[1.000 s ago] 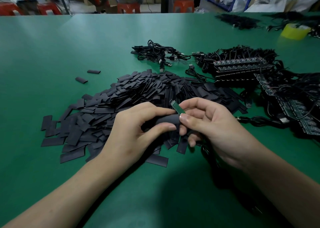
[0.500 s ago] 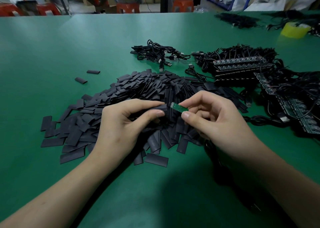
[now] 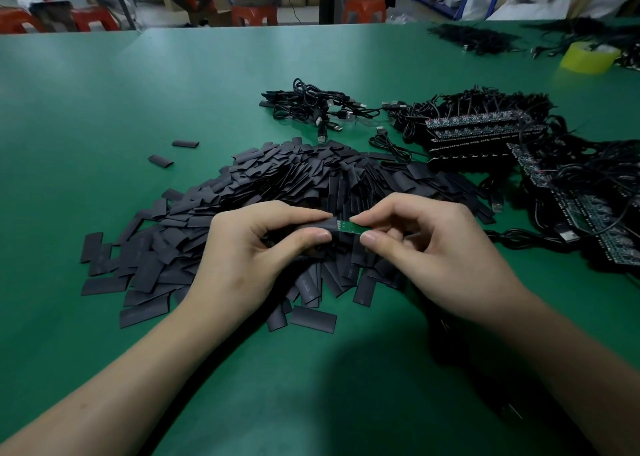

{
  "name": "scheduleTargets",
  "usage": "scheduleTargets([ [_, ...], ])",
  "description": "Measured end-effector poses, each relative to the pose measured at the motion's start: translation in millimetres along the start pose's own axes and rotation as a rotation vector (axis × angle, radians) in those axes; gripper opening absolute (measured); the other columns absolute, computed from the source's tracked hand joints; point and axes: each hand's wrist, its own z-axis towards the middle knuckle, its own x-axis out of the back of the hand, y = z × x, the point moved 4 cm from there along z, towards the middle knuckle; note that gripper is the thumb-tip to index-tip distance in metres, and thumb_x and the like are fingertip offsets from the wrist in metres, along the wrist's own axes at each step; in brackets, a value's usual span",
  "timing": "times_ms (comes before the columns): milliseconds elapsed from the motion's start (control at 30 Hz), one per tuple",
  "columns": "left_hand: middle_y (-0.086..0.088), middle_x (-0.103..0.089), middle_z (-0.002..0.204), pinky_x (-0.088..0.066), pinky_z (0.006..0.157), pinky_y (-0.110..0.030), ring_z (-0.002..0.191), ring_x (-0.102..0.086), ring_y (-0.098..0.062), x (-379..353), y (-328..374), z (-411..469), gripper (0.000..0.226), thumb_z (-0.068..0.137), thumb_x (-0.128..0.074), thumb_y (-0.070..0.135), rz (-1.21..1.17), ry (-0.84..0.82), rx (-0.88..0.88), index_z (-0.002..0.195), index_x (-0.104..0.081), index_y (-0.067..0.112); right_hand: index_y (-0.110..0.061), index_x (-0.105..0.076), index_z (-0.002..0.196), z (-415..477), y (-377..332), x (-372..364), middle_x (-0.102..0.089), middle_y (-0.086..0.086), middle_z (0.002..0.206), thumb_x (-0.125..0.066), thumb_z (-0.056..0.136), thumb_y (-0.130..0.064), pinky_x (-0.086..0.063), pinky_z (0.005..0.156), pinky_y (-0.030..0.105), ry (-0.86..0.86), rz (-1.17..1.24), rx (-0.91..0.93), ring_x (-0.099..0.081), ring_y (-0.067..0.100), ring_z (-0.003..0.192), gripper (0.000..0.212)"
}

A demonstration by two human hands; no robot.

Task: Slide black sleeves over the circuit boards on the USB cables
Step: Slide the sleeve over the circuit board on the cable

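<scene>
My left hand (image 3: 249,258) pinches a black sleeve (image 3: 320,226) between thumb and forefinger. My right hand (image 3: 429,247) pinches a small green circuit board (image 3: 349,227) by its right end. The board's left end sits at the sleeve's mouth, and only a short green stretch shows between my fingers. Its cable runs down under my right wrist and is mostly hidden. Both hands hover just above a large pile of flat black sleeves (image 3: 277,185) on the green table (image 3: 104,109).
Bundled black USB cables (image 3: 311,105) lie beyond the pile. Strips of circuit boards with cables (image 3: 485,130) crowd the right side, more (image 3: 581,213) at the right edge. A yellow tape roll (image 3: 588,59) stands far right. Two loose sleeves (image 3: 161,160) lie left of the pile.
Both hands rose from the pile's near edge. The board turned from pointing up to lying level, and its left end has gone to the sleeve's mouth.
</scene>
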Motion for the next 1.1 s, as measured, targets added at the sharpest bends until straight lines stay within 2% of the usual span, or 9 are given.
scheduleTargets([
  [67,0.017,-0.076,0.090,-0.050,0.078,-0.016,0.087,-0.072,-0.006,0.1,0.6,0.4,0.019,0.085,-0.075,0.034,0.036,-0.041,-0.032,0.104,-0.079,0.032,-0.029,-0.077,0.102,0.6,-1.5,1.9,-0.065,-0.014,0.075,-0.075,0.091,-0.020,-0.048,0.062,0.033,0.009,-0.085,0.035,-0.058,0.013,0.066,0.013],
  [200,0.014,-0.074,0.088,-0.049,0.076,-0.017,0.087,-0.070,-0.006,-2.3,2.3,-0.1,0.018,0.089,-0.074,0.035,0.140,-0.097,-0.083,0.105,-0.080,0.029,-0.022,-0.079,0.105,0.6,-5.1,2.5,-0.070,-0.022,0.086,-0.075,0.091,-0.018,-0.046,0.071,0.011,-0.005,-0.196,0.091,-0.067,0.002,0.083,0.014],
  [300,0.014,-0.073,0.087,-0.045,0.074,-0.012,0.086,-0.069,-0.005,-2.8,5.5,0.0,0.016,0.092,-0.071,0.033,0.183,-0.112,-0.109,0.105,-0.080,0.030,-0.023,-0.079,0.103,0.6,-4.6,2.4,-0.072,-0.016,0.080,-0.074,0.092,-0.017,-0.047,0.066,0.015,-0.022,-0.169,0.070,-0.067,0.006,0.076,0.013],
  [400,0.012,-0.072,0.086,-0.044,0.074,-0.012,0.086,-0.068,-0.007,-3.6,6.4,0.4,0.018,0.094,-0.067,0.032,0.187,-0.122,-0.094,0.103,-0.081,0.025,-0.026,-0.079,0.100,0.4,-2.8,1.6,-0.074,-0.012,0.077,-0.073,0.093,-0.016,-0.052,0.066,0.035,-0.051,-0.057,0.006,-0.067,0.017,0.070,0.013],
  [567,0.013,-0.064,0.082,-0.039,0.072,-0.009,0.081,-0.062,-0.001,-6.0,7.5,-1.4,0.024,0.098,-0.060,0.030,0.200,-0.145,-0.083,0.097,-0.081,0.017,-0.027,-0.078,0.097,0.0,-2.4,-1.0,-0.074,-0.010,0.073,-0.070,0.096,-0.017,-0.050,0.060,0.042,-0.076,0.006,-0.026,-0.062,0.024,0.062,0.013],
  [700,0.005,-0.060,0.080,-0.044,0.071,-0.023,0.079,-0.060,-0.010,-8.2,8.0,-3.0,0.032,0.105,-0.052,0.035,0.250,-0.186,-0.112,0.091,-0.073,0.014,-0.026,-0.077,0.093,-0.6,0.2,-2.4,-0.073,-0.005,0.072,-0.067,0.098,-0.016,-0.050,0.056,0.033,-0.105,0.062,-0.072,-0.058,0.016,0.054,0.015],
  [867,0.012,-0.061,0.081,-0.046,0.073,-0.030,0.080,-0.059,-0.008,-11.5,9.1,-5.4,0.035,0.105,-0.042,0.038,0.300,-0.187,-0.141,0.092,-0.067,0.017,-0.020,-0.076,0.088,0.2,5.5,-4.6,-0.075,0.002,0.078,-0.065,0.099,-0.017,-0.050,0.059,0.024,-0.128,0.141,-0.178,-0.062,0.010,0.060,0.016],
  [1000,0.021,-0.066,0.098,-0.046,0.081,-0.018,0.094,-0.063,0.002,-12.4,12.6,-6.5,0.022,0.103,-0.049,0.038,0.255,-0.171,-0.140,0.113,-0.065,0.029,-0.013,-0.075,0.085,1.5,5.9,-5.5,-0.076,0.009,0.080,-0.063,0.100,-0.015,-0.048,0.054,0.022,-0.157,0.278,-0.256,-0.061,0.015,0.061,0.019],
  [1100,0.020,-0.065,0.106,-0.044,0.086,-0.012,0.100,-0.061,0.004,-10.6,16.6,-6.4,0.023,0.099,-0.063,0.036,0.305,-0.139,-0.238,0.119,-0.065,0.025,-0.006,-0.072,0.081,2.4,6.1,-6.0,-0.073,0.011,0.075,-0.061,0.101,-0.012,-0.044,0.051,0.019,-0.171,0.375,-0.299,-0.056,0.020,0.058,0.023],
])
